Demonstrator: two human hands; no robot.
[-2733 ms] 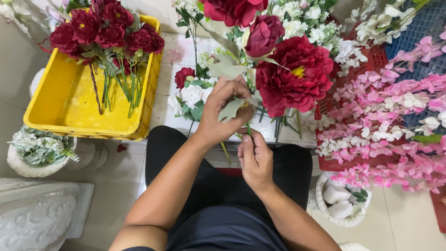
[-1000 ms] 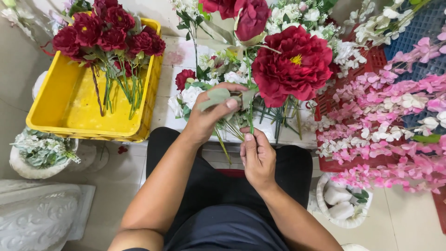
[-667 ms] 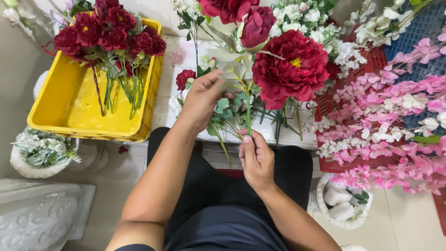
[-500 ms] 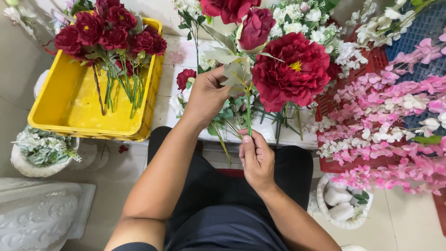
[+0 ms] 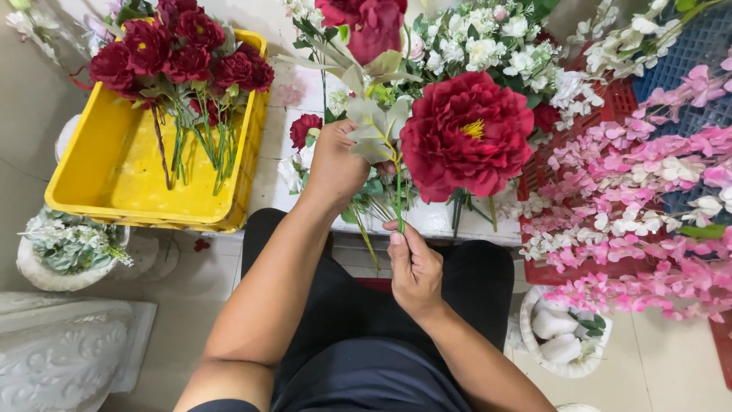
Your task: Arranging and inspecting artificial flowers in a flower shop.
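The right hand pinches the green stem low to steady it. At its eleven o'clock, the left hand closes around the pale leaves — gathering them beside the red peony.

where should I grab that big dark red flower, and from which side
Take the big dark red flower by its thin green stem just under the bloom, coming from below, near where the right hand already pinches it. The wide head would probably crush, and leaves held by the left hand crowd its left side.
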